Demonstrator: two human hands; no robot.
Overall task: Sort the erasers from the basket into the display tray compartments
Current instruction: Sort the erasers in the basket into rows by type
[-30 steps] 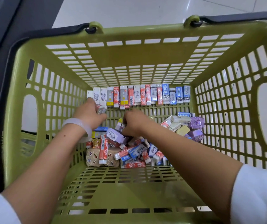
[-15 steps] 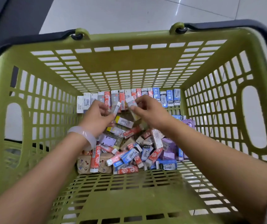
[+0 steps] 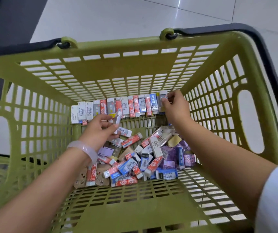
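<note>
I see my left hand (image 3: pixel 101 130), a pale bangle (image 3: pixel 84 149) on its wrist, pinching one white eraser (image 3: pixel 118 117) above the loose eraser pile (image 3: pixel 145 157) in the green basket (image 3: pixel 34 125). Along the far wall stands one eraser row (image 3: pixel 118 106). At its right end my right hand (image 3: pixel 175 105) pinches a gray-sleeved eraser (image 3: pixel 163 96).

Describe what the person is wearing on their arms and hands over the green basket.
Both forearms are bare. The left wrist carries a smooth, translucent pale pink bangle, rounded and glossy, with no markings visible. A white sleeve covers the right upper arm, ending above the elbow. No left sleeve shows in this frame. Neither the left hand nor the right hand wears gloves, and no rings or watch can be seen.
</note>
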